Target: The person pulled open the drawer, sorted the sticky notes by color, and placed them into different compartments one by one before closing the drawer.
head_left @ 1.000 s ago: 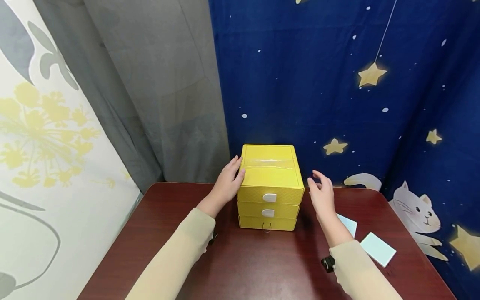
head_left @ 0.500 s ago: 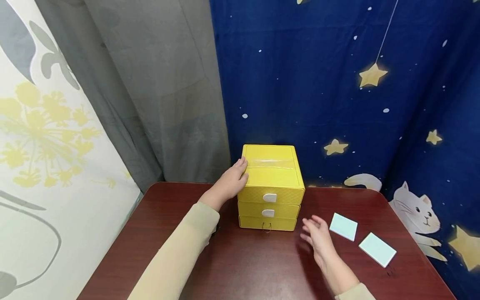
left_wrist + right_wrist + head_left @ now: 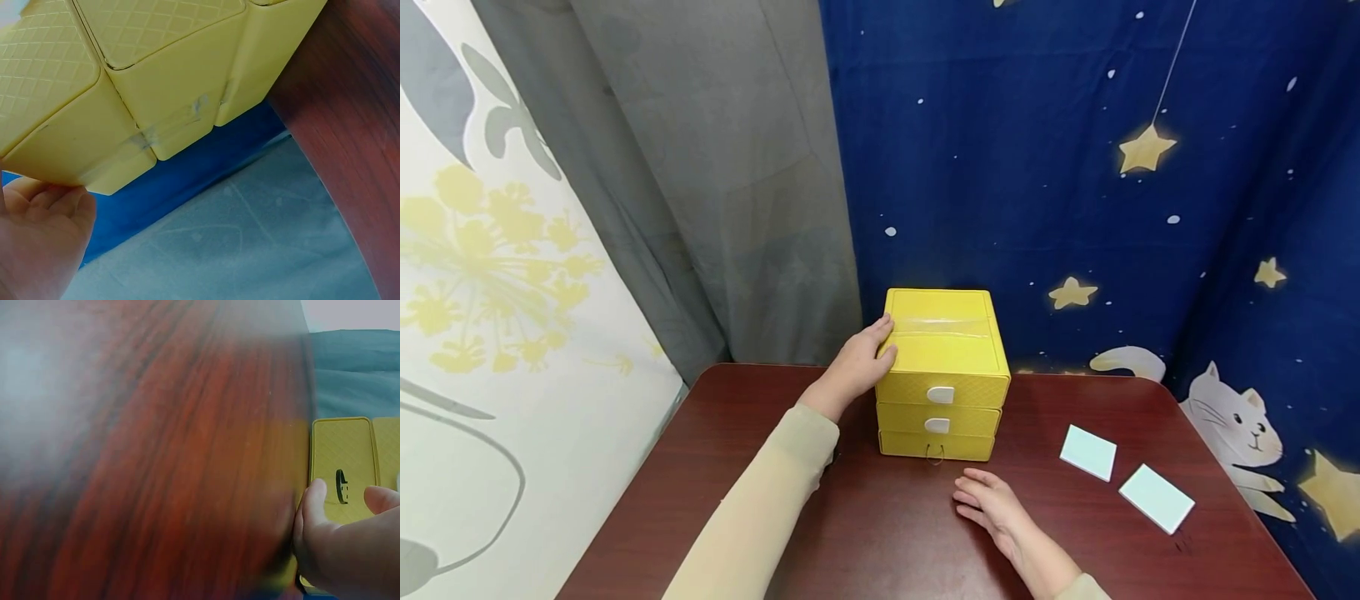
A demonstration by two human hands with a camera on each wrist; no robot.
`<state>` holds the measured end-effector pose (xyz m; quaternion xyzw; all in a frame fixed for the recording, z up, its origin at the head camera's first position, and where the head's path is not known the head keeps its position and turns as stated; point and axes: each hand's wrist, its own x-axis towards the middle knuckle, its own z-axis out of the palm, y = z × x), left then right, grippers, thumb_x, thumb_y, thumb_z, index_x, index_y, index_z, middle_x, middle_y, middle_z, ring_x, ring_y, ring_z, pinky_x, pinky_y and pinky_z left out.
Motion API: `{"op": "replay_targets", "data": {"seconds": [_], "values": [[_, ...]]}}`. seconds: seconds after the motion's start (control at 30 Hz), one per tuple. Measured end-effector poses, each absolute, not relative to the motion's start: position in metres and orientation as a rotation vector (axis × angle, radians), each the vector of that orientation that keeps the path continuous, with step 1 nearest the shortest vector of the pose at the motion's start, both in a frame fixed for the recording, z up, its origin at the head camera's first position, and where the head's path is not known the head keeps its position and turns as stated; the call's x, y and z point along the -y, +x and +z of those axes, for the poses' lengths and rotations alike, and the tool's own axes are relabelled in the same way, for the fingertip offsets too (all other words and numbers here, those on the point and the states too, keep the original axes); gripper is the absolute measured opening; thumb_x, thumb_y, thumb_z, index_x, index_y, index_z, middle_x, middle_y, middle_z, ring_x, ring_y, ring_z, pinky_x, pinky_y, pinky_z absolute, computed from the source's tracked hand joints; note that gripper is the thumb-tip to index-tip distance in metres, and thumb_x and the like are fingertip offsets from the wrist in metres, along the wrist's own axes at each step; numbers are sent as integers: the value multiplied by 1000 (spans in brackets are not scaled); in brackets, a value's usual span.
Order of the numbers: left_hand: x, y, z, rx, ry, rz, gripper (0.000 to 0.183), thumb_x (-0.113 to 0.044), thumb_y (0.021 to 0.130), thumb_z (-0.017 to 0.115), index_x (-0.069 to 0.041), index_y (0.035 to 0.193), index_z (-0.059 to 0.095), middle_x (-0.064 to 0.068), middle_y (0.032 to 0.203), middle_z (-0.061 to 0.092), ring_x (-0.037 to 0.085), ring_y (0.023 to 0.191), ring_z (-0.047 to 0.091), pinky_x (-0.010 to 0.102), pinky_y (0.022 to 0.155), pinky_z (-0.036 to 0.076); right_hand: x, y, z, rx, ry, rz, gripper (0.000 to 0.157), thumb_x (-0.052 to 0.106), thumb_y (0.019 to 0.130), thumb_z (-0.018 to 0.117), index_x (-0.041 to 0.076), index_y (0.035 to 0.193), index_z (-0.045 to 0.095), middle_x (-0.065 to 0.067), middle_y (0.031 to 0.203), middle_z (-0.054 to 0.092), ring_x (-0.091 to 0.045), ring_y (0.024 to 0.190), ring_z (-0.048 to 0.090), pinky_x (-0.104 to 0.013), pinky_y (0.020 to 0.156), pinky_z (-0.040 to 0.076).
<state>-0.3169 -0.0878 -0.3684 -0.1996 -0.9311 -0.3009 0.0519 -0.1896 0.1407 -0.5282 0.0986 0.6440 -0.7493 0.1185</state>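
A yellow three-drawer storage box (image 3: 943,354) stands toward the back of the table, all its drawers closed. White tabs front the upper two drawers, and a thin dark loop handle (image 3: 341,486) hangs on the bottom one. My left hand (image 3: 857,362) rests with extended fingers against the box's upper left edge; in the left wrist view its fingers (image 3: 62,203) touch the yellow side wall, below clear tape. In front of the bottom drawer, my right hand (image 3: 992,506) hovers near the loop with loosely bent fingers, holding nothing and apart from the box.
Two pale blue rectangular pads (image 3: 1088,452) lie on the dark red wooden table (image 3: 880,533), right of the box. A blue star-patterned curtain (image 3: 1000,167) and a grey curtain (image 3: 722,183) hang behind the table.
My right hand has come down from beside the box's right side and moved left to the front of the bottom drawer. My left hand has settled against the upper left edge.
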Motion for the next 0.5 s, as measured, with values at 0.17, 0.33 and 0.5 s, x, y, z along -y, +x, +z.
{"op": "replay_targets", "data": {"seconds": [0.17, 0.33, 0.5], "values": [[87, -317, -368, 2806, -597, -919, 54, -31, 97, 45, -10, 146, 35, 1, 155, 28, 18, 142, 28, 35, 116, 25, -134, -199, -530, -1801, 240, -2205, 57, 10, 92, 57, -18, 134, 33, -26, 121, 58, -27, 99, 65, -37, 86, 55], [85, -316, -368, 2824, -555, -893, 53, -31, 97, 44, -13, 146, 36, -2, 154, 29, 16, 142, 28, 34, 115, 26, -126, -208, -528, -1737, 226, -2232, 57, 7, 91, 56, -19, 135, 31, -30, 125, 54, -21, 91, 66, -34, 85, 55], [83, -314, -368, 2823, -517, -881, 52, -31, 97, 43, -14, 146, 37, -3, 154, 30, 14, 140, 30, 35, 114, 28, -117, -215, -527, -1705, 244, -2246, 54, 6, 92, 55, -19, 134, 32, -31, 125, 51, -19, 86, 66, -33, 82, 56]]}}
